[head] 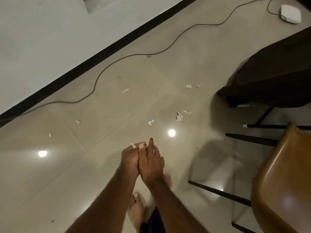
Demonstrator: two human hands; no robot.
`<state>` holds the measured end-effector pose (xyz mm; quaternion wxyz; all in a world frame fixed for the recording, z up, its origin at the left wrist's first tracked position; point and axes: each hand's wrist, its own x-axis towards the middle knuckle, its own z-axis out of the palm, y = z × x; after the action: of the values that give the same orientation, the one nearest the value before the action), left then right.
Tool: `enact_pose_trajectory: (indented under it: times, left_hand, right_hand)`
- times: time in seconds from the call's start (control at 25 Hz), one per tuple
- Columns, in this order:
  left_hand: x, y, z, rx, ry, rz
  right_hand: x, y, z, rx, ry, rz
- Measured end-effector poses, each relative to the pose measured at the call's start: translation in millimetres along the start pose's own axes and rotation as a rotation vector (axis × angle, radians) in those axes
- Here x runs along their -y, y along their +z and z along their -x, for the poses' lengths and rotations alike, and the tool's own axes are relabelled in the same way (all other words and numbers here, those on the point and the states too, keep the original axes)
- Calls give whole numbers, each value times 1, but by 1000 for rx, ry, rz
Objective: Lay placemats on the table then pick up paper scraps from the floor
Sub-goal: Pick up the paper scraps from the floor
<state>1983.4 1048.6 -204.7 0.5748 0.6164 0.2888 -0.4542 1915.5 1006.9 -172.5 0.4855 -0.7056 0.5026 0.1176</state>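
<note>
Several white paper scraps lie on the beige tiled floor: one (150, 122) just ahead of my hands, a larger crumpled one (179, 116) to its right, two (188, 86) farther off near the table, one (126, 90) by the cable, and small bits (77, 121) at the left. My left hand (130, 158) is curled round gathered scraps, and a white piece (133, 145) sticks out at its fingertips. My right hand (152, 163) presses against the left one, its forefinger straight and its fingers at the same scraps.
A brown chair (282, 179) with thin black legs stands at the right. Behind it hangs the dark tablecloth (272, 78) of the table. A long cable (117, 60) snakes across the floor to a white box (290, 13). The wall with its black skirting (94, 59) runs at the left.
</note>
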Motion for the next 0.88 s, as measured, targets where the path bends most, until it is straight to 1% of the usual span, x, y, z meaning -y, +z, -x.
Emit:
enact_pose_trajectory:
  times: [0.12,0.24,0.28,0.32,0.4,0.52,0.72,0.8,0.88]
  left_hand:
    - [-16,33,-11,36,32,-102]
    - [-37,75,-26,69,92,-295]
    - [-47,87,-33,93,117,-358]
    - [-56,97,-41,128,151,-407]
    - [-67,109,-65,146,197,-512]
    - [-78,120,-96,49,264,-643]
    - [-78,134,-165,-26,361,-896]
    - [-69,137,-194,-58,398,-996]
    - [-58,138,-216,-76,458,-1105]
  right_hand:
    - [6,-22,-28,11,67,-173]
    - [8,-49,-76,23,137,-380]
    - [7,-57,-97,23,151,-415]
    - [5,-64,-117,11,160,-401]
    - [-8,-78,-159,-11,182,-272]
    - [-47,-99,-216,-7,207,-46]
    - [-128,-133,-298,-36,165,266]
    - [-147,-135,-329,-77,117,323]
    - [-158,-136,-358,-107,84,318]
